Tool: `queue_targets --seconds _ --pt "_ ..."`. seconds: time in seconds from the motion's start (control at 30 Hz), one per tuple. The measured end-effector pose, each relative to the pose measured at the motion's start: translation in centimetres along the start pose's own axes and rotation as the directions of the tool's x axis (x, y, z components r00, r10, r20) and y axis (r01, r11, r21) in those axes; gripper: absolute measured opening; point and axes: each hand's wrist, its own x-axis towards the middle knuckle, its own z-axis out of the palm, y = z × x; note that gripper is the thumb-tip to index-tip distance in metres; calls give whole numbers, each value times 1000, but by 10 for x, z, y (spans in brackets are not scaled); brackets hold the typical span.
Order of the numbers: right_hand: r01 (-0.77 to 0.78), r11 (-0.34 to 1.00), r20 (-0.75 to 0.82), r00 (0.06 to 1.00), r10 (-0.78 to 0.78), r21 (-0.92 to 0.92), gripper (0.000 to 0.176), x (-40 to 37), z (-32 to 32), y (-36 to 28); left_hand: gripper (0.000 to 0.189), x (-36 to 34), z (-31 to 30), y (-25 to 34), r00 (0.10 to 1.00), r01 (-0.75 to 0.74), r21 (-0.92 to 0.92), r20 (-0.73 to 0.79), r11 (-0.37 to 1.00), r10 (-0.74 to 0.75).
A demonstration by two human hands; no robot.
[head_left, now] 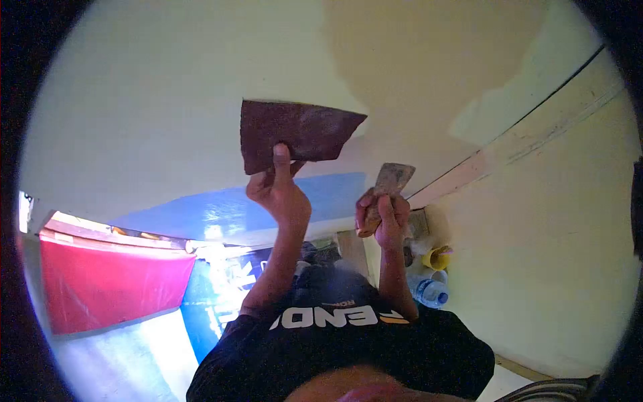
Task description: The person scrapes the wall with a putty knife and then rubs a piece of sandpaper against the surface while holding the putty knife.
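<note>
My left hand (284,197) pinches a dark reddish-brown piece of sandpaper (301,130) between thumb and fingers. The piece has a ragged right edge and overlaps the pale painted surface (181,120) in this view. To its right, my right hand (387,218) is closed around a putty knife (394,178), its worn, stained blade pointing up and the butt of its handle showing below the fist. Both hands are raised in front of my dark shirt (335,348).
A red sheet (120,281) hangs at the lower left beside a bright blue-and-white area. Below my right hand are a yellow container (437,258) and a clear plastic bottle (429,292). A cream wall (536,254) rises on the right, and cables (549,390) lie at the bottom right.
</note>
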Motion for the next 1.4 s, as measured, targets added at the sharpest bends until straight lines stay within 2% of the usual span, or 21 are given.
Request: queue_targets --seconds 0.07,0.1,0.2,0.27,0.37,0.4,0.5,0.53,0.63,0.67,0.77,0.8,0.87,0.9,1.0,1.1,1.2,1.3,1.4 --pt "43 996 102 994 -35 -76 46 21 31 -27 17 -7 10 -1 993 57 -66 -98 996 -63" --pt "72 991 154 987 -54 -112 48 35 44 -36 17 -7 9 -1 997 51 -93 -60 994 -57" --pt "-62 948 89 992 94 -312 48 70 65 -52 20 -8 3 -7 998 18 -151 57 988 -10" --pt "-1 935 89 995 35 -356 41 82 60 -46 27 -2 -8 -7 990 -18 -166 133 986 41" --pt "84 924 136 990 -35 -374 36 91 59 -49 26 17 -40 5 976 -176 108 152 978 159" --pt "105 923 152 987 -51 -369 36 92 60 -49 31 20 -40 20 981 -169 183 126 968 148" --pt "153 933 117 986 -121 -326 42 94 62 -41 38 29 -37 33 841 -535 412 176 738 512" --pt "138 937 107 988 -109 -321 43 92 62 -38 52 36 -34 34 771 -636 410 302 654 561" --pt "130 944 93 990 -107 -302 43 95 58 -35 64 36 1 58 681 -726 528 459 441 571" --pt "128 949 93 990 -106 -288 43 94 57 -35 74 34 3 52 739 -664 580 417 472 529" --pt "146 954 73 989 -131 -262 44 91 66 -39 70 36 4 44 696 -695 601 423 395 581" --pt "153 955 61 988 -142 -254 44 88 69 -39 67 38 3 46 664 -727 588 475 353 578" --pt "81 958 114 992 -52 -275 44 82 59 -38 60 44 5 55 591 -791 549 573 270 568" --pt "53 956 141 990 -12 -290 44 80 53 -38 57 50 7 62 526 -842 495 665 215 531" --pt "-16 963 61 998 33 -268 43 66 41 -42 57 73 23 99 294 -950 311 858 30 422" --pt "-15 928 186 978 91 -372 39 63 40 -50 58 85 55 143 86 -989 124 928 -81 363" --pt "-15 874 215 967 137 -487 39 69 64 -66 49 94 73 156 33 -999 30 915 13 402" --pt "-60 915 159 978 133 -398 38 75 85 -76 32 102 61 154 56 -998 39 883 47 465" --pt "-34 929 165 981 101 -369 37 81 82 -68 24 100 38 137 161 -981 194 793 7 587"
